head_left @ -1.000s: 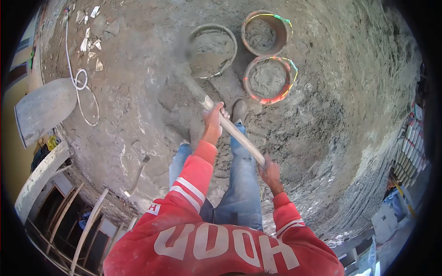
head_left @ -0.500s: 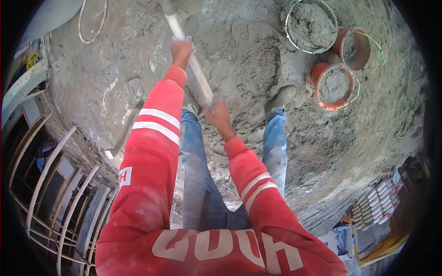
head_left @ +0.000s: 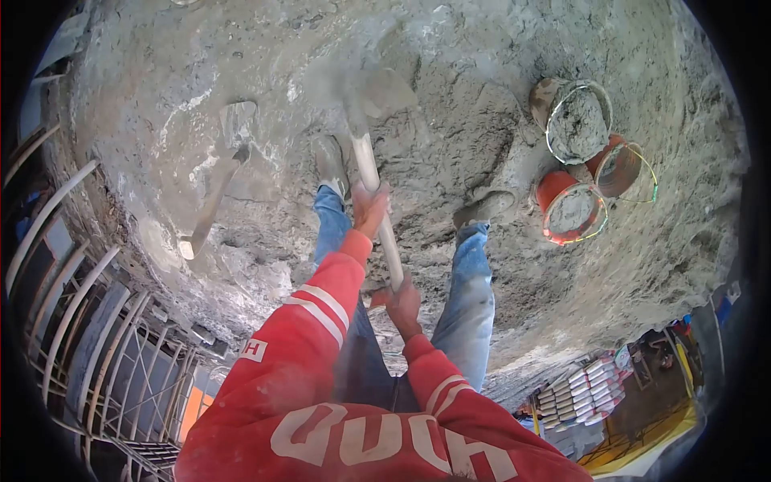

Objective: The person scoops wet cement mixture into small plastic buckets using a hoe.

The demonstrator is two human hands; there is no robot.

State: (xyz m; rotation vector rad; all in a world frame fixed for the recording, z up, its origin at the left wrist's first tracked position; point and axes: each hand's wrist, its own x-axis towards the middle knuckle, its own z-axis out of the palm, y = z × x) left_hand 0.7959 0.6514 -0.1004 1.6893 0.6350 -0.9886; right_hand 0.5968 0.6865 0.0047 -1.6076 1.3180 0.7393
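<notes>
A shovel with a pale wooden handle (head_left: 367,165) slants down the middle of the view, its grey head blurred against the wet mortar. My left hand (head_left: 370,209) is wrapped round the handle partway up. Lower down, close to my body, my right hand (head_left: 403,307) grips the handle's near end between my legs. Grey mortar (head_left: 458,120) lies spread and lumpy around my feet, which are coated in it. A second shovel (head_left: 213,205) lies on the ground to the left, its blade smeared with mortar.
On the right stand a large bucket of mortar (head_left: 580,124), a red bucket (head_left: 572,210) with grey mix and a brownish bucket (head_left: 618,169). Curved poles (head_left: 60,201) line the left edge. Stacked pale pieces (head_left: 582,392) and a yellow sheet (head_left: 642,442) lie at lower right.
Both hands and the shovel have come back toward my body and to the right, bringing the shovel's head into view. The view has tilted, so the buckets appear lower.
</notes>
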